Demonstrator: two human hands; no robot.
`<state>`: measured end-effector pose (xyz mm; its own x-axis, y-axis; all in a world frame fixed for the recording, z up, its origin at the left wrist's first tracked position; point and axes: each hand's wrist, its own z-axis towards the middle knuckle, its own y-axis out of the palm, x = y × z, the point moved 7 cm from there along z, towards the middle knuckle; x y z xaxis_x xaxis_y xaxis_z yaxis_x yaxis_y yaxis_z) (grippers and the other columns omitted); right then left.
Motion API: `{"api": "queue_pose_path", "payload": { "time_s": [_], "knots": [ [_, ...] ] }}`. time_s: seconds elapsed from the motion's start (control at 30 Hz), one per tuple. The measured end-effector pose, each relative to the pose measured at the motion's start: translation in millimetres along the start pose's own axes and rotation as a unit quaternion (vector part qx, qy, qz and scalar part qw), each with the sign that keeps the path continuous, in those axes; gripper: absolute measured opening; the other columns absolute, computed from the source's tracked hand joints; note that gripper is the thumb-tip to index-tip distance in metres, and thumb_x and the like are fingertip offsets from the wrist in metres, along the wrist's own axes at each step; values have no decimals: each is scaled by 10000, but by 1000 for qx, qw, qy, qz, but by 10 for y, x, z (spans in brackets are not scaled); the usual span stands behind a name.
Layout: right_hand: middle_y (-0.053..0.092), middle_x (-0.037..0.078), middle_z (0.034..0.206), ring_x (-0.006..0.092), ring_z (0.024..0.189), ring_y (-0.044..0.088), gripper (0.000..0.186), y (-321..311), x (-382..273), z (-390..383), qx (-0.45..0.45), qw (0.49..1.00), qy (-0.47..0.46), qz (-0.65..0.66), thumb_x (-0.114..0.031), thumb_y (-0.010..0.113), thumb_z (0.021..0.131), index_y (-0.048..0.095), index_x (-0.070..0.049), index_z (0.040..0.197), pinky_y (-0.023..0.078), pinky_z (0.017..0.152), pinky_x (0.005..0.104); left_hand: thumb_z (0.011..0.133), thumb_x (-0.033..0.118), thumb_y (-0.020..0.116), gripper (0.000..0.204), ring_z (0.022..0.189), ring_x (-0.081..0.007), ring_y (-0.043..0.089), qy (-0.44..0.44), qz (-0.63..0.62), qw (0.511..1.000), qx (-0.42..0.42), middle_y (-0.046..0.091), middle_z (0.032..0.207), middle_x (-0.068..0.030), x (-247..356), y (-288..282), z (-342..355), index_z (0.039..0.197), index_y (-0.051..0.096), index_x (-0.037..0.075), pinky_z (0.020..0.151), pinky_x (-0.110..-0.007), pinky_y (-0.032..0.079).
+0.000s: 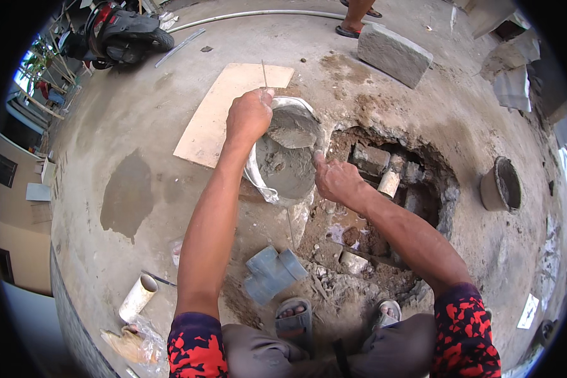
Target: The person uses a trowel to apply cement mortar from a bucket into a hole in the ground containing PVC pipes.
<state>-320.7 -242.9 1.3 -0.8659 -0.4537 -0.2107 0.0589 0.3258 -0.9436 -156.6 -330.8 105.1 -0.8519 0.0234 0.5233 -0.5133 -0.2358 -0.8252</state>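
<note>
A round bucket (313, 116) with a whitish, mortar-coated rim holds wet grey mortar (283, 167). My left hand (251, 116) is closed in a fist over its far left side; what the fingers grip is hidden. A mortar-covered, blade-like shape (293, 133) lies inside, close to that hand. At the right edge, my right hand (339, 179) has its fingers curled against the bucket's rim. Part of a thin rod (292, 230) shows on the near side of the bucket. A pale board (201, 126) lies partly beside and behind the bucket.
Right of the bucket is a broken-out pit (431, 201) with a pale pipe (390, 179). A grey pipe fitting (274, 274) lies near my feet. Around stand another bucket (501, 184), a concrete block (394, 53), a loose pipe piece (137, 296) and a scooter (123, 38). Someone's foot (348, 30) shows behind.
</note>
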Motion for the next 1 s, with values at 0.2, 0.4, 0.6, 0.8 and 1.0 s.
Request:
{"api": "queue_pose_path", "payload": {
  "time_s": [0.2,0.4,0.6,0.8,1.0],
  "knots": [
    [576,302,1083,404,973,596,497,514,-254,-191,-153,983,-98,1,-154,285,907,276,214,1241,509,806,415,930,325,470,363,803,-432,589,-1,-3,1000,9,628,818,-239,57,23,-97,833,620,9,718,-484,447],
    [549,114,827,190,607,579,473,381,-284,-289,-291,848,4,443,-197,483,881,377,-42,1315,507,527,324,933,309,476,354,751,-427,586,42,-14,999,29,611,776,-250,13,-20,-224,828,609,-2,680,-469,438],
    [461,-24,664,45,409,415,399,617,159,-568,-412,552,6,725,-284,530,870,463,-115,1225,383,318,219,933,310,475,368,731,-433,570,54,-13,998,24,600,763,-251,100,26,-177,817,598,-17,666,-458,431],
    [427,9,637,53,371,411,481,753,484,-1344,-368,348,-37,862,-235,473,903,365,-23,1321,356,272,191,922,370,493,408,718,-333,557,53,-29,998,36,593,779,-227,-180,2,-10,863,611,-16,711,-388,432],
    [474,39,636,98,389,449,455,1351,1494,-2706,-142,494,202,834,-183,547,861,409,-29,1267,402,327,229,889,423,536,452,872,-214,572,39,-53,998,-18,648,938,-137,-184,98,207,998,649,-1,842,-312,405]
  ]
}}
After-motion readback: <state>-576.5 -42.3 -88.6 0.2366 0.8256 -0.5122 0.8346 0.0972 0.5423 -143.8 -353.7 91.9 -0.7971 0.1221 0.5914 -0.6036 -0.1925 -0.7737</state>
